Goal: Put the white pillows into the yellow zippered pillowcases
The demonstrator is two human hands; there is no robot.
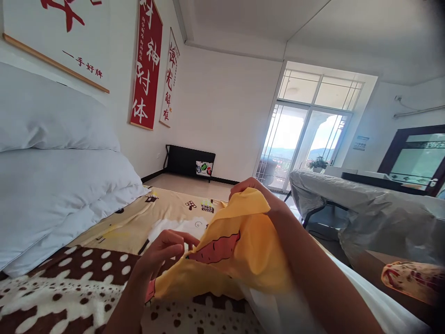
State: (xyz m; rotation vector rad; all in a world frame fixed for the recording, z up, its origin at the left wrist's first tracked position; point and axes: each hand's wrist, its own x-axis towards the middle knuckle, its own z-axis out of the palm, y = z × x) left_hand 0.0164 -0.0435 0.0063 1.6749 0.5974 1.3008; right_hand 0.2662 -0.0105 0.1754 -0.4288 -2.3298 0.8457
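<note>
A yellow cloth (257, 236) with a pink-red carrot print is bunched up in front of me above the bed. My right hand (248, 185) grips its raised upper edge, and a fold of fabric hides most of the fingers. At the cloth's left edge, my left hand (167, 248) has bent fingers, with the fingertips pinched at the fabric near the carrot's tip. Whitish fabric (271, 308) shows under the yellow cloth; I cannot tell if the two are joined. Beneath lie a brown-and-white spotted blanket (76, 278) and a cream printed sheet (132, 218).
White pillows (62, 199) are stacked at the left against the wall. At the right stand a plastic-covered table (347, 190) and a cardboard box (371, 269) with a patterned bundle (413, 278) by it. A black folded panel (187, 162) leans at the far wall, near glass doors (302, 134).
</note>
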